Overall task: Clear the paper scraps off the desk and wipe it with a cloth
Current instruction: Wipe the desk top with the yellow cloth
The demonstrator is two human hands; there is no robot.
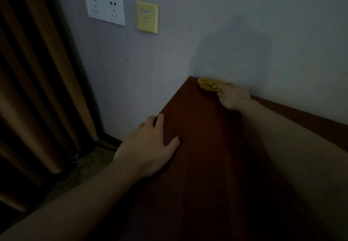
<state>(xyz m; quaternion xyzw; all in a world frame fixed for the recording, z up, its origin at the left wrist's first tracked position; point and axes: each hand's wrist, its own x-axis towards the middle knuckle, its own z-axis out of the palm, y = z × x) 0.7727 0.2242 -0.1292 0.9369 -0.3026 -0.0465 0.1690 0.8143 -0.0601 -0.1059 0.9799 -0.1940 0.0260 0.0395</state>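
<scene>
Looked like the wipe phase: no paper scraps showed on the worktop (207,156), though it was dark and the right arm hid part of it. Yellow cloth (208,85) sat at the far corner, against the wall. Right hand (233,97) had fingers curled on the cloth, pressing it down. Left hand (150,146) was spread wide, resting on the left edge, holding nothing. How much was wiped: couldn't tell.

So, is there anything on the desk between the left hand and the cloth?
No. In the head view, only bare desk shows between the left hand and the cloth, which the right hand holds.
</scene>
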